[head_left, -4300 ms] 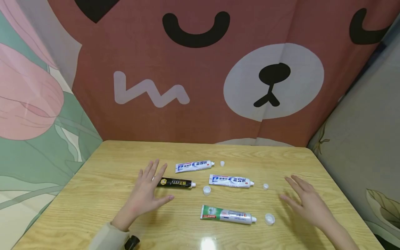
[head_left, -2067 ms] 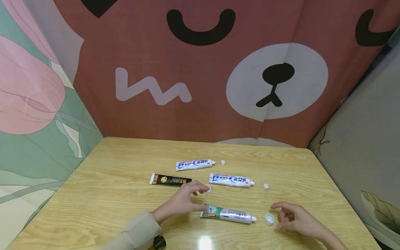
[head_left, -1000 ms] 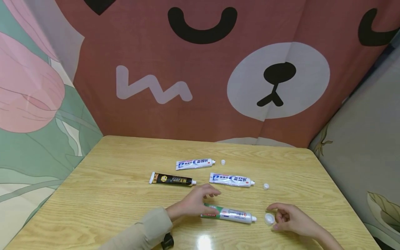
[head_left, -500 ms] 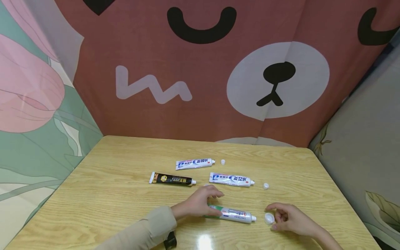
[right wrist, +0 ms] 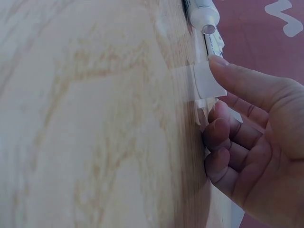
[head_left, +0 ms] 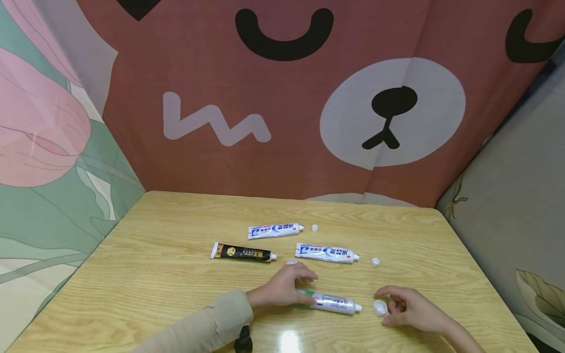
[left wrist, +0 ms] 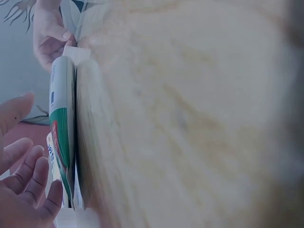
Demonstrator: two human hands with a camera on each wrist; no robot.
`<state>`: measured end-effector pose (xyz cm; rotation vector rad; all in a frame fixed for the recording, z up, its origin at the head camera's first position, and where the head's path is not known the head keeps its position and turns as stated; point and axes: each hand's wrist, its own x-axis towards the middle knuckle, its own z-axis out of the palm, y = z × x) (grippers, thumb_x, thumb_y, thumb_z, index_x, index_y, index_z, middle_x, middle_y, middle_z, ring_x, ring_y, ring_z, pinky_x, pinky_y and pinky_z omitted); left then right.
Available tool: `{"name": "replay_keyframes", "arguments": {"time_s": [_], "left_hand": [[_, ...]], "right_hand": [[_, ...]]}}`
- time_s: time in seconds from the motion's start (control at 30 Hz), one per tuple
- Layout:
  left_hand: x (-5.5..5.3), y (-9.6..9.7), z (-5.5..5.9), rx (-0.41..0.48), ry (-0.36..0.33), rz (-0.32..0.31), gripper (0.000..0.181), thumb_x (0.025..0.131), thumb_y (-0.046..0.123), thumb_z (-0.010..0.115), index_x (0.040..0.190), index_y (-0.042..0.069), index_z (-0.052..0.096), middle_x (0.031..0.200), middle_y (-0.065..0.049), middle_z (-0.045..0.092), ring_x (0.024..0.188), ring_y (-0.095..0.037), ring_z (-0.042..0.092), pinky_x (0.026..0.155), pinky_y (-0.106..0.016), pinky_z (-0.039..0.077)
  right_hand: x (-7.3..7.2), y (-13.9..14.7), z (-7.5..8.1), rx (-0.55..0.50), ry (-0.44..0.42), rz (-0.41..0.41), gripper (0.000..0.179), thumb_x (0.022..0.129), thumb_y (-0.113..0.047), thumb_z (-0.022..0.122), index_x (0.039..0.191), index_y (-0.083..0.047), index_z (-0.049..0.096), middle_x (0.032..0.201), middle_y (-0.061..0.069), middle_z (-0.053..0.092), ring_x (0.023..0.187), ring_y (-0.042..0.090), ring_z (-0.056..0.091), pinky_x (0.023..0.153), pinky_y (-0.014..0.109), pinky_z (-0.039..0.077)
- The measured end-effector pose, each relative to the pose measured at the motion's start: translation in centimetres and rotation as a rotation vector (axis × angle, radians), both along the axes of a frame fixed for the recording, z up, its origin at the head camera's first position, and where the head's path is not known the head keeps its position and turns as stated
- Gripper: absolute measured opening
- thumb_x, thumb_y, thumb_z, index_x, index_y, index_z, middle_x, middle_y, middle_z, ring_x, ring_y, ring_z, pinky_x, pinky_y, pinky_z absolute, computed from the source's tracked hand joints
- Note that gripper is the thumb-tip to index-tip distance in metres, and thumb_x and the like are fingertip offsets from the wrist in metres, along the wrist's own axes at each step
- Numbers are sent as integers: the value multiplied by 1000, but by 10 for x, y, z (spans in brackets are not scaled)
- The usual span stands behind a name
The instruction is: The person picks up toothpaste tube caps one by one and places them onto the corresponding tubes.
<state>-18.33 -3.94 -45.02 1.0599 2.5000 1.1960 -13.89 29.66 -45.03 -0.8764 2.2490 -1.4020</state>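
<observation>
My left hand (head_left: 282, 287) hovers over the tail end of a green and silver toothpaste tube (head_left: 337, 303), thumb and fingers apart around it. The left wrist view shows a gap between those relaxed fingers and the tube (left wrist: 59, 109), which lies flat, its uncapped nozzle pointing right. Just beyond the nozzle lies a white screw cap (head_left: 380, 308). My right hand (head_left: 410, 309) rests beside this cap, index finger and thumb spread on either side and the other fingers loosely curled. In the right wrist view, the thumb tip overlaps the cap's (right wrist: 209, 81) edge.
Farther back lie a black toothpaste tube (head_left: 243, 252) and two white-and-blue tubes, one in the middle (head_left: 326, 253) and one behind (head_left: 274, 231). Small white caps lie near their nozzles (head_left: 375, 262); another cap (head_left: 292, 262) is partly hidden behind my left hand. Printed cloth (head_left: 212, 171) stands behind the table.
My left hand has gone from the black tube rightward to the green and silver tube. My right hand has come left and nearer to the large cap. Tubes and caps stay put.
</observation>
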Motion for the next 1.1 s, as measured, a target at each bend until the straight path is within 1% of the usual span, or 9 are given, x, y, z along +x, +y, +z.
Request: {"name": "replay_keyframes", "arguments": {"time_s": [0.2, 0.37, 0.5, 0.67, 0.87, 1.1], "left_hand": [[1, 2, 1, -28, 1, -11, 49, 67, 25, 81, 109, 9, 64, 97, 6, 60, 84, 0, 51, 75, -16, 41], [1, 2, -2, -23, -4, -22, 48, 67, 26, 81, 109, 8, 64, 97, 6, 60, 84, -1, 51, 75, -16, 42], [0, 3, -7, -26, -16, -19, 48, 66, 26, 81, 108, 10, 64, 97, 8, 60, 84, 1, 51, 75, -15, 41], [-2, 4, -11, -38, -8, -34, 48, 67, 27, 80, 109, 10, 64, 96, 10, 59, 83, 2, 50, 74, -14, 41], [0, 4, -11, -78, 2, -45, 50, 66, 29, 80, 109, 10, 64, 93, 12, 58, 81, 4, 48, 72, -13, 40], [-1, 4, -12, -96, 10, -57, 48, 67, 27, 80, 109, 10, 64, 93, 12, 59, 82, 4, 49, 73, -13, 40]], "right_hand": [[1, -3, 1, 24, 25, -6, 45, 79, -14, 69, 113, 9, 51, 67, -2, 53, 58, -2, 45, 46, 23, 42], [1, -5, 3, 71, 39, -17, 43, 79, -18, 70, 111, 6, 54, 68, -6, 52, 57, -3, 44, 45, 22, 40], [1, -6, 3, 84, 51, -18, 41, 79, -18, 70, 110, 5, 55, 68, -7, 52, 57, -4, 43, 45, 21, 40], [1, -7, 4, 94, 50, -28, 38, 80, -19, 69, 108, 3, 57, 69, -8, 51, 57, -4, 43, 45, 21, 39], [1, -8, 3, 113, 55, -40, 35, 80, -19, 69, 107, 1, 58, 70, -9, 51, 58, -3, 44, 46, 21, 39], [-1, -9, 1, 142, 55, -51, 34, 79, -18, 70, 106, 0, 59, 71, -9, 51, 59, -2, 44, 47, 20, 38]]}}
